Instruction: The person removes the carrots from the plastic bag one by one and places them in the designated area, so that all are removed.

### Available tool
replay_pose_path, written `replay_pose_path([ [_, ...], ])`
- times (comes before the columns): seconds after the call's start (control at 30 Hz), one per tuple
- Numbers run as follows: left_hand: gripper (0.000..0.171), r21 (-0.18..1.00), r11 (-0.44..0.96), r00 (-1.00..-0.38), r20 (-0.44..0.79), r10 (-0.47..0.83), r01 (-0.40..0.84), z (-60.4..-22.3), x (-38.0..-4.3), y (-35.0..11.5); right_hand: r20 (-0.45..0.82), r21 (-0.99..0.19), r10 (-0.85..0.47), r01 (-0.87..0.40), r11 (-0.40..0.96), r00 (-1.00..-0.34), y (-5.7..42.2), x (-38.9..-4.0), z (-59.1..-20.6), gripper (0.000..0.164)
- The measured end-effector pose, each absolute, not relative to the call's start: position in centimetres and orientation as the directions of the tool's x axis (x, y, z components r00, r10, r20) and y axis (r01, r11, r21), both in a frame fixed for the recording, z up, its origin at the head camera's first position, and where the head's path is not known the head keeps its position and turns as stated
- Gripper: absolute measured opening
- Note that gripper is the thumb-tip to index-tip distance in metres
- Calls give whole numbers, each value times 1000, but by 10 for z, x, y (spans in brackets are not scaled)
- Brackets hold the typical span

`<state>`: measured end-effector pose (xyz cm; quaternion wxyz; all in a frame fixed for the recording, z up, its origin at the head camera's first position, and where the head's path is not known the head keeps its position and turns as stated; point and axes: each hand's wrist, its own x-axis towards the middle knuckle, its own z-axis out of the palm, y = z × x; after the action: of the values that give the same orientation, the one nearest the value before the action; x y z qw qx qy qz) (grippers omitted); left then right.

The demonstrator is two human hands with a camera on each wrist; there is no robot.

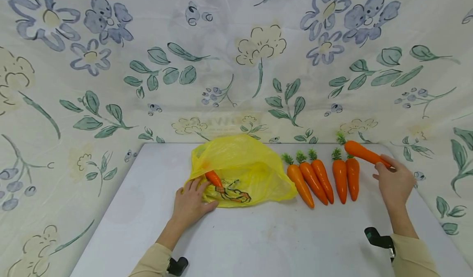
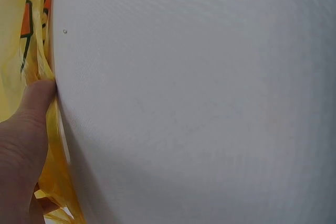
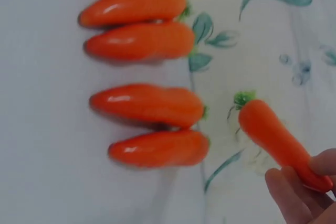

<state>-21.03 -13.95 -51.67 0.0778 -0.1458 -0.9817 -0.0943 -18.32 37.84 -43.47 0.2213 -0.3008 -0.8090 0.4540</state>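
Note:
A yellow plastic bag [image 1: 255,178] with a crab print lies on the white table, its mouth toward me. One orange carrot [image 1: 213,179] shows inside the bag's opening. My left hand [image 1: 193,203] holds the bag's left side, thumb along its lower edge; in the left wrist view the thumb [image 2: 38,98] presses the film. On the right, my right hand [image 1: 398,181] pinches another carrot [image 1: 363,152] by its narrow tip, its green top pointing away to the left. In the right wrist view this carrot [image 3: 273,135] is raised beside the table's far edge.
Several carrots lie side by side right of the bag, a group of three [image 1: 305,184] and a pair [image 1: 339,180], green tops toward the back. A floral cloth [image 1: 221,63] hangs behind the white table [image 1: 266,240]. Black wrist devices sit at both sleeves.

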Motion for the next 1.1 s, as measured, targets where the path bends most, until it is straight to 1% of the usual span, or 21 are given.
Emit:
replay_pose_path([
  [0.2, 70, 175, 937, -945, 183, 270, 302, -517, -210, -140, -10, -881, 774, 372, 293, -633, 401, -179, -454, 43],
  [0.3, 70, 180, 938, -949, 168, 267, 295, -517, -210, -141, -53, -874, 789, 411, 260, -612, 407, -176, -461, 44],
  [0.4, 71, 179, 939, -951, 158, 267, 293, -517, -210, -141, -91, -866, 790, 440, 238, -606, 409, -174, -469, 45],
  [0.47, 71, 183, 940, -953, 151, 264, 289, -516, -210, -141, -106, -856, 773, 453, 249, -625, 410, -172, -474, 46],
  [0.57, 71, 187, 939, -952, 156, 263, 290, -515, -210, -141, -116, -818, 734, 483, 312, -669, 409, -171, -483, 47],
  [0.73, 71, 179, 938, -949, 165, 268, 296, -517, -210, -140, -110, -678, 625, 518, 521, -772, 408, -169, -495, 47],
  [0.87, 71, 177, 938, -948, 168, 269, 298, -517, -209, -140, -140, -573, 524, 500, 649, -840, 405, -169, -498, 48],
  [0.93, 72, 178, 938, -949, 167, 268, 296, -518, -210, -141, -165, -552, 485, 488, 677, -859, 402, -170, -497, 49],
  [1.1, 71, 180, 939, -950, 166, 266, 294, -519, -210, -141, -196, -544, 450, 479, 689, -871, 396, -172, -493, 52],
])
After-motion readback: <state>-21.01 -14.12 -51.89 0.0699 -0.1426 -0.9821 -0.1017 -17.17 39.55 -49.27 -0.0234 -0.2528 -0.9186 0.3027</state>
